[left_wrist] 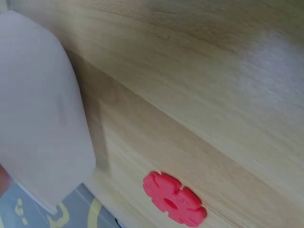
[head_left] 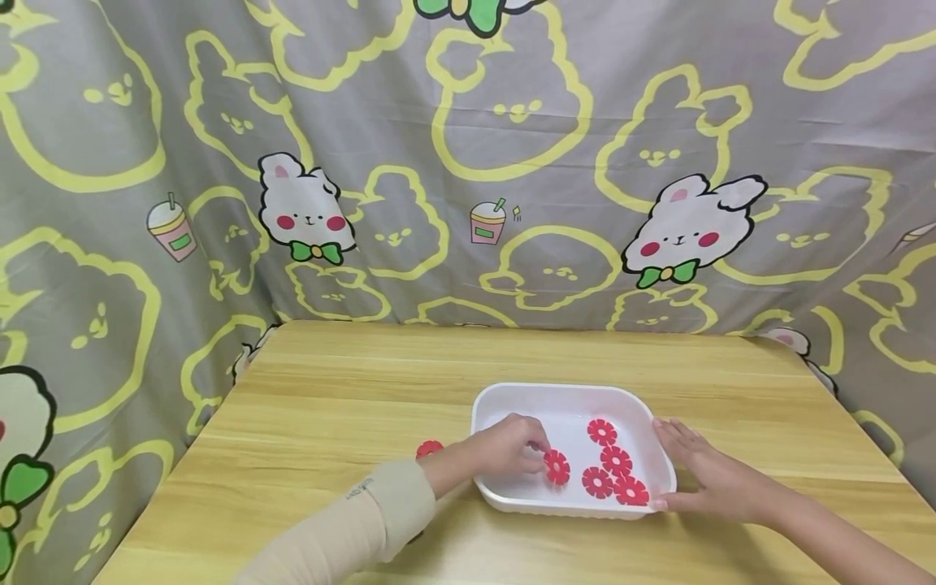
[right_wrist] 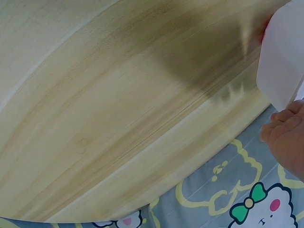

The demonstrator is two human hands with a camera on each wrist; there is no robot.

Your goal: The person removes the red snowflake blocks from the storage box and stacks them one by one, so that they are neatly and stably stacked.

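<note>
Left hand [head_left: 512, 447] reaches in over the near left part of a white, rounded-rectangular, plastic-looking tray [head_left: 504, 509], forearm slanting up from the lower left in a cream long sleeve [head_left: 329, 520], wrist bent, fingers curled down; thumb and fingertips pinch a red, flower-shaped, plastic-looking disc [head_left: 556, 468] by its left edge, low inside the tray, its lower edge blurred. Right hand [head_left: 720, 479] comes in from the lower right, forearm bare — fingers extended along the tray's right end, thumb set apart at the near right corner, hand spread wide and touching the tray from outside. Count: hands, two; trays, one; red discs in sight, six. Five are inside the tray: the pinched one, plus four grouped [head_left: 617, 461] toward the right end, close together, whether overlapping or only touching I cannot tell. The sixth, a loose disc [left_wrist: 174, 198], lies flat on the pale wood-grained bench [head_left: 351, 406], left of the tray and partly behind the left forearm in the head view. Disc close up in the left wrist view: glossy, even red, flat and round, rim cut by narrow notches into blunt petals — a small opening at the centre.
</note>
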